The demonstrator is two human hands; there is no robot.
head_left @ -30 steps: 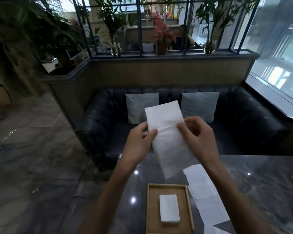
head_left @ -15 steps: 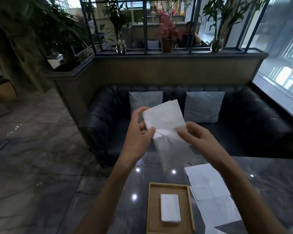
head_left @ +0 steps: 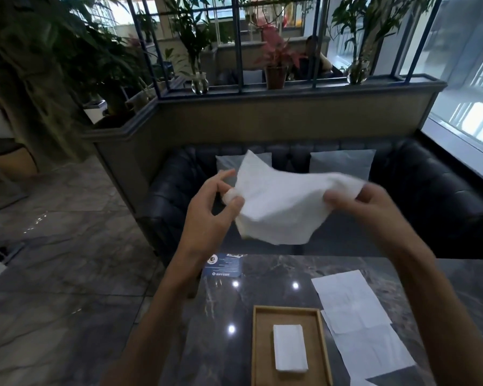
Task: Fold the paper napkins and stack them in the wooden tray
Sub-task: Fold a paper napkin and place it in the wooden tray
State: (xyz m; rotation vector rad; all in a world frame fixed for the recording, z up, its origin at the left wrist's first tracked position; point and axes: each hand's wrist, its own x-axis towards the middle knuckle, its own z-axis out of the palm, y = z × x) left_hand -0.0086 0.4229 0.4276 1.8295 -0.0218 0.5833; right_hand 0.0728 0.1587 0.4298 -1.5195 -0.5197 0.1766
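Note:
I hold a white paper napkin (head_left: 283, 203) in the air above the table's far edge. My left hand (head_left: 212, 210) pinches its left side and my right hand (head_left: 360, 203) grips its right corner, so the napkin hangs slack and blurred between them. Below, a wooden tray (head_left: 289, 312) sits on the dark marble table (head_left: 221, 316) with one folded napkin (head_left: 289, 348) lying in its middle. Several unfolded napkins (head_left: 354, 319) lie flat in an overlapping row right of the tray.
A blue card (head_left: 225, 266) lies at the table's far left corner. Behind the table stands a black leather sofa (head_left: 430, 201) with two grey cushions. A planter wall with railing and potted plants rises beyond it. Marble floor lies to the left.
The napkin went from hanging upright as a narrow strip to being spread sideways. My right hand moved out to the right with its corner. The view tilted down slightly.

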